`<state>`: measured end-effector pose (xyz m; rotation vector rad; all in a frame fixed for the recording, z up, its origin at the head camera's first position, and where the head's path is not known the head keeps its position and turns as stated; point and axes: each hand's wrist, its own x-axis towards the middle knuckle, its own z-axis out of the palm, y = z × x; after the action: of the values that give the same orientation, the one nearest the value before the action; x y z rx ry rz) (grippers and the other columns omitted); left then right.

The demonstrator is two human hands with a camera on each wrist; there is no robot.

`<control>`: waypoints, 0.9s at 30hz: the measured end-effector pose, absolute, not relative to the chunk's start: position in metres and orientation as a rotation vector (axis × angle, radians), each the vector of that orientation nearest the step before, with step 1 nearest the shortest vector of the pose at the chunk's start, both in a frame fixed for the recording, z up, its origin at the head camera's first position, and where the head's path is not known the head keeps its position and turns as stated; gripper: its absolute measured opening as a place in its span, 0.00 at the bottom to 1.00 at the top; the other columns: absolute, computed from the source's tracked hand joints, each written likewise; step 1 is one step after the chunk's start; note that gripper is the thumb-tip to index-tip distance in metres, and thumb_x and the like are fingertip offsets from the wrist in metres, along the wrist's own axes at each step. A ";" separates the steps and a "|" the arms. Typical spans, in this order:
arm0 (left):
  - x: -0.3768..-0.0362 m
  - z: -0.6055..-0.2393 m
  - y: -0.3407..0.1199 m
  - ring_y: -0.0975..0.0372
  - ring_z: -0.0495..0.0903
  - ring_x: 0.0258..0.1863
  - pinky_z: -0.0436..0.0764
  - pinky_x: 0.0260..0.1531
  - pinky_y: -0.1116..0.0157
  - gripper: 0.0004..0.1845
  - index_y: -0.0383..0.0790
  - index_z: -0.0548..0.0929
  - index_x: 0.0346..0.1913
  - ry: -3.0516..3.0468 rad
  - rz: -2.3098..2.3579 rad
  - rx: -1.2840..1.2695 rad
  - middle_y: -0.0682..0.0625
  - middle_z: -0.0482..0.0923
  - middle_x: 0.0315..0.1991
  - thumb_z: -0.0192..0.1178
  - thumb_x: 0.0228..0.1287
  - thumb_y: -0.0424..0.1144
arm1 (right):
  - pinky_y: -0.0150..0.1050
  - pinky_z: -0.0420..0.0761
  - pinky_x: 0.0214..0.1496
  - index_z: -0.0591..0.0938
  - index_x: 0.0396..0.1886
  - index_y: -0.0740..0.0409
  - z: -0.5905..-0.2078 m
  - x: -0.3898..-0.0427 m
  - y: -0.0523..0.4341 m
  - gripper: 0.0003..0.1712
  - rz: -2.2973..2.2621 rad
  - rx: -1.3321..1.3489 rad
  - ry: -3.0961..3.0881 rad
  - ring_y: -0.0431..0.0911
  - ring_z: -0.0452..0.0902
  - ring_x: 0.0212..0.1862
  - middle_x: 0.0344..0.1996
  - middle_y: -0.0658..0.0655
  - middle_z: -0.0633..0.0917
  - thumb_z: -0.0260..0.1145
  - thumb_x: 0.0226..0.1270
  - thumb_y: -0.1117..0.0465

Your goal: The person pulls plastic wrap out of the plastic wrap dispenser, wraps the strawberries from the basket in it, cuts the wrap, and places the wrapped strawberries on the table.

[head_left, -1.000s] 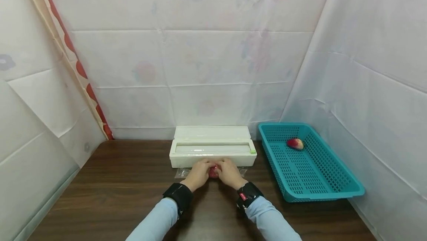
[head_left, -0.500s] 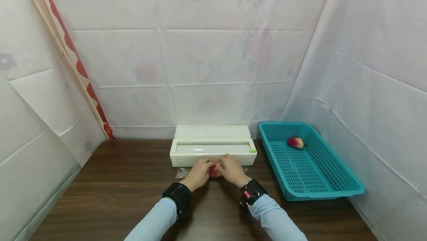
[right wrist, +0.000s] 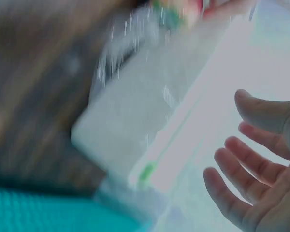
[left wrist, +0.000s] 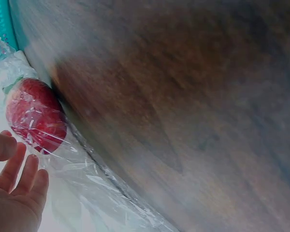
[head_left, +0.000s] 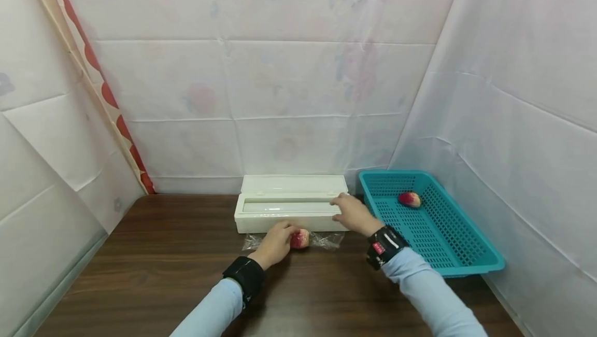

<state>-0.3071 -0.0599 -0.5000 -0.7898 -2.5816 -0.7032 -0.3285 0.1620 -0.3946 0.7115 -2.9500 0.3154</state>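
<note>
A small red fruit [head_left: 300,238] lies on a sheet of clear film [head_left: 326,241] just in front of a white film dispenser box [head_left: 284,210]. My left hand [head_left: 278,237] rests against the fruit's left side. In the left wrist view the film-covered fruit [left wrist: 36,116] lies just beyond my relaxed fingers [left wrist: 21,176], which do not curl round it. My right hand [head_left: 346,210] hovers at the box's right end. The right wrist view is blurred, with fingers [right wrist: 251,169] spread open over the box [right wrist: 135,121] near its green tab [right wrist: 147,170].
A teal basket [head_left: 466,262] stands to the right on the dark wooden table [head_left: 163,275], with another red fruit [head_left: 410,199] at its far end. White sheeting hangs behind and on both sides.
My right hand has left the fruit and moved right and away to the dispenser's right end. The left hand stays by the fruit, whose right side now shows.
</note>
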 end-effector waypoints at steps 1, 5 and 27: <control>-0.307 -0.499 -0.060 0.54 0.77 0.45 0.75 0.48 0.59 0.15 0.36 0.82 0.43 -2.576 -0.698 -0.792 0.46 0.78 0.41 0.56 0.51 0.23 | 0.46 0.77 0.45 0.79 0.49 0.63 -0.389 -0.331 0.168 0.21 0.297 0.712 -2.959 0.52 0.76 0.43 0.42 0.61 0.80 0.68 0.54 0.62; -0.304 -0.495 -0.060 0.56 0.76 0.45 0.75 0.48 0.60 0.14 0.37 0.83 0.42 -2.548 -0.684 -0.808 0.48 0.78 0.42 0.56 0.52 0.24 | 0.44 0.75 0.40 0.78 0.50 0.66 -0.378 -0.344 0.190 0.21 0.273 0.768 -2.998 0.51 0.74 0.40 0.40 0.62 0.79 0.66 0.56 0.64; -0.281 -0.491 -0.032 0.59 0.75 0.46 0.75 0.49 0.63 0.11 0.38 0.83 0.42 -2.564 -0.611 -0.976 0.52 0.79 0.42 0.56 0.58 0.28 | 0.46 0.77 0.44 0.83 0.33 0.63 -0.414 -0.379 0.197 0.13 0.103 0.845 -3.106 0.51 0.77 0.40 0.36 0.59 0.82 0.72 0.49 0.61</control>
<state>-0.2809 -0.0320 -0.4908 -0.9760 -2.5636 -0.6109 -0.3787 0.1968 -0.4144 0.8449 -3.1062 0.1030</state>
